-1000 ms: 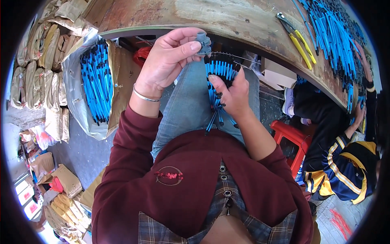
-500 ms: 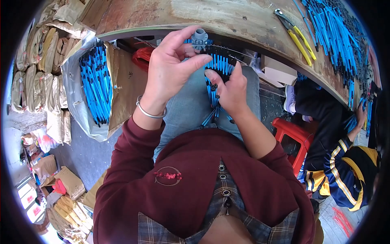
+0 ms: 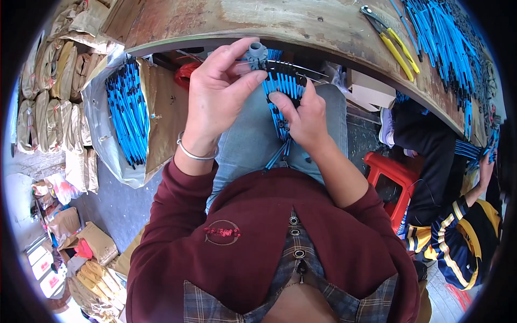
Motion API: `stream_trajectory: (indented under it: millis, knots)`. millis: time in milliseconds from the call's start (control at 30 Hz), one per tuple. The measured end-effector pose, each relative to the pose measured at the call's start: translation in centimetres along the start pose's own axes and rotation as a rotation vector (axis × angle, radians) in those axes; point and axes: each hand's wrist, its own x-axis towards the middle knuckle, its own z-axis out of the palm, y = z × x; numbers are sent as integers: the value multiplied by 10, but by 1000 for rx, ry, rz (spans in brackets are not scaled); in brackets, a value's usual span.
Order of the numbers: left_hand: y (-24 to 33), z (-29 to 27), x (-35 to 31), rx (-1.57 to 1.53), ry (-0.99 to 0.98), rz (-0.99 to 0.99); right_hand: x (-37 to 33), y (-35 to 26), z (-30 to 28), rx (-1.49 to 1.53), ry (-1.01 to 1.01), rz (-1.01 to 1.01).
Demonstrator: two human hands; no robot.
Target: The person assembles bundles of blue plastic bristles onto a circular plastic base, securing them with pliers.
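Note:
My left hand [image 3: 214,96] is closed around a grey ribbed plastic fitting [image 3: 257,53] with a round hole in its top. From this fitting a thin wire or wires [image 3: 309,71] run off to the right, over a fan of blue sticks [image 3: 285,83] with black ends. My right hand [image 3: 302,114] pinches that fan from the right, thumb across the sticks. Their lower ends gather to a point above my lap. How the sticks join the wire is too small to tell.
Ahead runs a worn wooden table [image 3: 280,16], bearing yellow-handled pliers [image 3: 396,51] and a heap of blue sticks [image 3: 439,40]. To the left stands a lined sack [image 3: 156,126] of similar sticks [image 3: 128,116]. A red stool [image 3: 397,172] and another person [image 3: 458,237] are at the right.
My left hand and the grey fitting have shifted slightly left. The fan of sticks has moved a little left too. At the right, the other person's arm and body have moved.

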Motion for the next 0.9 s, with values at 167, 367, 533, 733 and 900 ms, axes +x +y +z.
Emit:
stream_trajectory:
  millis: [167, 367, 533, 733, 900]
  knots:
    - [3, -7, 0, -329, -73, -131, 8, 0, -6, -49, -122, 30]
    - [3, -15, 4, -225, -125, -133, 16, 0, -4, -72, -231, 100]
    - [2, -12, -1, -281, -80, -113, 12, 1, 1, -78, -216, 21]
    - [-6, -17, -8, -339, -34, -117, 19, 3, -4, -24, -294, 7]
    - [-7, -26, -6, -322, -154, -82, 28, 5, -9, 12, -530, 87]
